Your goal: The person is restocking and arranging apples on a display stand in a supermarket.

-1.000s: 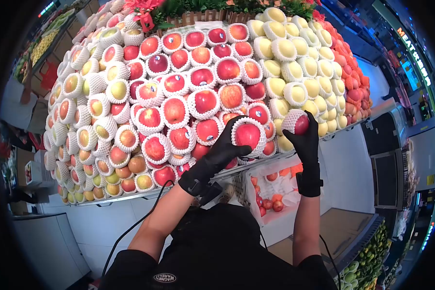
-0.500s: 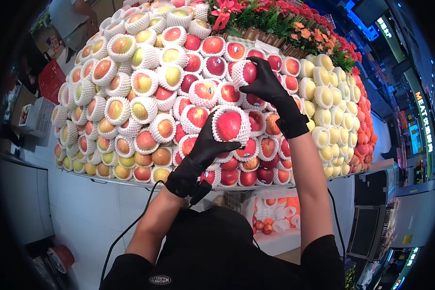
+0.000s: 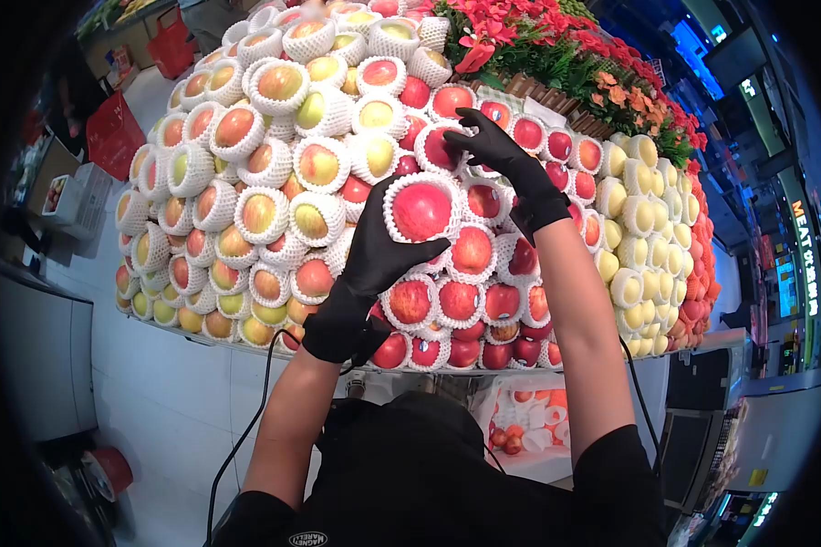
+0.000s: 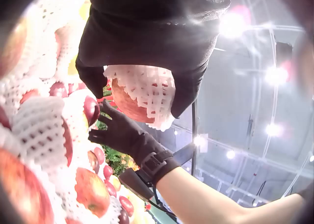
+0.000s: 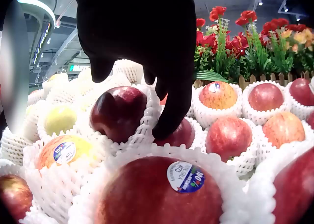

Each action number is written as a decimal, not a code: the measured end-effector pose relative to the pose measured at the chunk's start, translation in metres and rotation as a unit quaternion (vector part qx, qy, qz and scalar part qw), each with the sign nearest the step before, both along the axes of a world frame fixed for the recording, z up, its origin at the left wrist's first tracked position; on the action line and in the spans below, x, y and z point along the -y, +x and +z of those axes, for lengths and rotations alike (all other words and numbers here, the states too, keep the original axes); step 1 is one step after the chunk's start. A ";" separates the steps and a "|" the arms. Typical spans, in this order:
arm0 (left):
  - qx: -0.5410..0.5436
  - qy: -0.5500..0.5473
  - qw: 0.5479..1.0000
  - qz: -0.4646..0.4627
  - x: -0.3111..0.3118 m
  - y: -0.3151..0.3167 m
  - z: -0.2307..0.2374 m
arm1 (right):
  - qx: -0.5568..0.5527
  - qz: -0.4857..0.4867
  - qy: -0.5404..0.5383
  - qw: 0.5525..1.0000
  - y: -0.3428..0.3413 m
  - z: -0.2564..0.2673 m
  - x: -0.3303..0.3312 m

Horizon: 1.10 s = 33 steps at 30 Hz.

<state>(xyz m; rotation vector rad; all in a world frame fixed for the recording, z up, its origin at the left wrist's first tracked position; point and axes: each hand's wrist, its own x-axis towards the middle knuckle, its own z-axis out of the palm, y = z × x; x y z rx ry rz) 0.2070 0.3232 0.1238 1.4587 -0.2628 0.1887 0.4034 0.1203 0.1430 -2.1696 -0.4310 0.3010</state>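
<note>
My left hand grips a large red apple in a white foam net, held above the pile. In the left wrist view, the gloved left hand has thumb and fingers around that netted apple. The right hand reaches over the pile, fingers spread beside a dark red netted apple. From the right wrist, that dark apple rests among others beneath the right hand, with a fingertip close to its right side; contact is hard to tell.
Netted yellow-red apples cover the pile's left part, with pale yellow fruit to the right. Red flowers and a low wooden fence stand behind. Below the display edge sits an open box with loose apples.
The right hand carried a dark netted apple from the display's front right to the upper middle and let it go. The left hand keeps its apple. The head view has shifted toward the left part.
</note>
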 end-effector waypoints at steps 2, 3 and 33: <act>0.033 0.018 0.999 -0.012 0.002 0.022 0.003 | -0.076 -0.049 -0.010 0.996 -0.006 0.015 0.010; 0.049 0.017 0.999 -0.009 0.006 0.032 0.005 | 0.049 -0.035 0.001 0.998 -0.010 0.016 0.008; 0.212 0.526 0.822 0.059 0.043 0.156 -0.006 | 0.242 0.013 -0.153 0.958 -0.030 -0.001 0.083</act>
